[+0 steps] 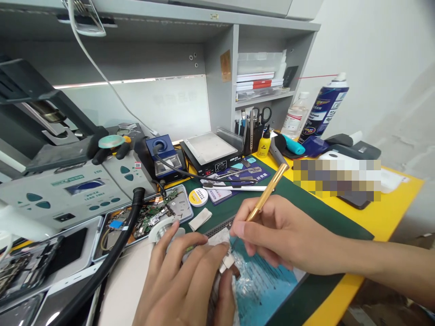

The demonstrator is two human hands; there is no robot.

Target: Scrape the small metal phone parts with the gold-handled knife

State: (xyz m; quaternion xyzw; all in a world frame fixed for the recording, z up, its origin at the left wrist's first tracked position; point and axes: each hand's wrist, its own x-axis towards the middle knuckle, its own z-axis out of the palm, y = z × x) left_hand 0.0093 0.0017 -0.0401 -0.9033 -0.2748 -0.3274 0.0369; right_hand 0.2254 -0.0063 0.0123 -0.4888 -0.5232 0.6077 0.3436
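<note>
My right hand [272, 231] is closed round a slim gold pen-shaped tool [268, 192]. Its rear end points up and to the right, and its tip is hard to make out near the work. Close by on the left, my left hand [190, 276] has thumb and fingers closed on a small white piece [227, 261] with a brown strip [235, 271] at its edge. Whitish crumpled material, cloth or paper, shows around those fingertips. Beneath both hands lies a blue sheet [265, 290] with dark smears and a shiny clear patch.
A green mat [326, 226] covers part of the yellow table [390, 203]. Behind stand a hot plate [210, 151], a yellow bottle [264, 144] and a spray can [322, 108]. At left are a circuit-board tray [185, 208], a black hose [132, 222] and a soldering station [84, 185].
</note>
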